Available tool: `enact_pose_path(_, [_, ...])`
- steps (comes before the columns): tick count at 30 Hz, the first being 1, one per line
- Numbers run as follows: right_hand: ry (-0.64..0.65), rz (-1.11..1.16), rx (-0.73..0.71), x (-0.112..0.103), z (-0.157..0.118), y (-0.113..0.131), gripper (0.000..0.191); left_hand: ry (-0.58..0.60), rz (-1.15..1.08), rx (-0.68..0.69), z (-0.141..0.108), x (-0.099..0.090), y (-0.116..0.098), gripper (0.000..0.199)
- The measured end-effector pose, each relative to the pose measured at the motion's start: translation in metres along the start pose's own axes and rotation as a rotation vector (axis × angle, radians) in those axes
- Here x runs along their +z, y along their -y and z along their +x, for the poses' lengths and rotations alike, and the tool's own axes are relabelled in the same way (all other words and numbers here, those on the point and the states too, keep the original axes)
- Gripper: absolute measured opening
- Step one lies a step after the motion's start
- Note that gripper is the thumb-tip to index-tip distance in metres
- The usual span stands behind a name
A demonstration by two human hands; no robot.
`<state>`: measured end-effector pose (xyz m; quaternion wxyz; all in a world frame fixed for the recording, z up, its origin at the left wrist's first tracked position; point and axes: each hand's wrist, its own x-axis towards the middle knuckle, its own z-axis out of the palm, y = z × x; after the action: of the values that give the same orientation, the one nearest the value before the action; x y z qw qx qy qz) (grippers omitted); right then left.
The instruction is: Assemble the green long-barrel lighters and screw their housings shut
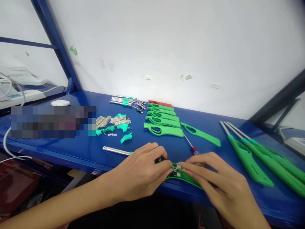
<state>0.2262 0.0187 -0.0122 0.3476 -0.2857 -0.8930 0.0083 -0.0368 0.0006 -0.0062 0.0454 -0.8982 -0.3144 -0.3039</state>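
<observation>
A green lighter shell (188, 178) lies open at the table's front edge, with white wires and small parts inside. A silver tube (116, 150) reaches out to the left of it, partly covered by my left hand (145, 168). The fingers of my left hand are pinched together at the wires, and what they grip is hidden. My right hand (216, 178) holds a small pale part (178, 166) between its fingertips, over the shell. Just behind my right hand lies a screwdriver (194, 149) with a dark red handle.
Green shells (164, 131) and a red one (160, 103) are stacked mid-table. Silver tubes with wires (122, 101) lie behind, with teal triggers (126, 137) and pale parts (120, 120) at centre-left. Long green lighters (250, 159) lie right. A white wall (166, 47) stands behind.
</observation>
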Motion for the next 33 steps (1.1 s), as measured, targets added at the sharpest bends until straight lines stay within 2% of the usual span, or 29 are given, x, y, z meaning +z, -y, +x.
enact_pose_path(11, [0.028,0.049,0.086,0.0042,-0.0008,-0.0017,0.018,0.029,0.047,0.030,0.0002,-0.0011,0.0001,0.030])
enact_pose_path(24, [0.028,0.050,0.089,0.0054,-0.0005,-0.0032,0.017,0.053,0.048,0.040,0.0004,-0.0011,0.0001,0.027])
enact_pose_path(33, [-0.022,0.006,0.058,0.0052,0.0016,-0.0018,0.017,0.060,0.055,0.040,0.0019,-0.0020,-0.0009,0.030])
